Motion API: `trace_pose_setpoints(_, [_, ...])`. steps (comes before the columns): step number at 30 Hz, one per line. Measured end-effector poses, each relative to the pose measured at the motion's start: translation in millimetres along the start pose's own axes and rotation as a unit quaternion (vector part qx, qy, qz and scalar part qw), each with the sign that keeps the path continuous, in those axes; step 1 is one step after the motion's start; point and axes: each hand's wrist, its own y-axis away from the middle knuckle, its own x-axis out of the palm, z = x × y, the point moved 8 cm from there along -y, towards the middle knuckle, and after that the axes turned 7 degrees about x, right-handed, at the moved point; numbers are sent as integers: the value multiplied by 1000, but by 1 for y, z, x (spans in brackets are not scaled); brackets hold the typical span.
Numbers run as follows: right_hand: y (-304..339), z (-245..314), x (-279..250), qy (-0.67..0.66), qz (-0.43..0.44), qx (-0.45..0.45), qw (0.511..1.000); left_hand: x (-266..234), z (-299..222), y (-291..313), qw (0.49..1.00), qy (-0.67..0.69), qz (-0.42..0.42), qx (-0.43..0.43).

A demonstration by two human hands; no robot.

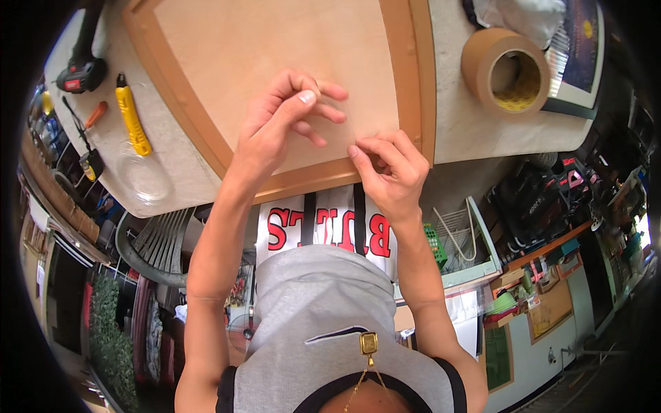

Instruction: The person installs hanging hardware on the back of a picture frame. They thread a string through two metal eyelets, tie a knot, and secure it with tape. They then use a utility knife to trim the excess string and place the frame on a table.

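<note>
A pale flat panel (282, 41) with a brown-taped border (303, 180) lies on the table in front of me, like the back of a picture frame. My left hand (286, 117) is raised over its lower middle, thumb pressed to the forefinger and the other fingers loosely bent. Close to the panel's near right corner, my right hand (391, 168) has thumb and forefinger drawn together in a pinch. Something thin and clear may run between the hands, but it is too faint to make out. What either hand pinches is too small to name.
On the table's left lie a yellow utility knife (133, 115), a coil of clear line (146, 177), an orange-handled tool (96, 114) and a black power tool (81, 74). A big roll of brown tape (476, 69) stands right. A grey chair (155, 248) is below the table's left edge.
</note>
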Motion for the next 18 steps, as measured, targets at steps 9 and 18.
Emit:
trace_pose_setpoints(9, [-17,18,8,42,26,-11,999,4,16,2,993,74,4,-89])
trace_pose_setpoints(18, [-54,31,-3,60,155,-79,983,-5,21,0,991,8,-135,13])
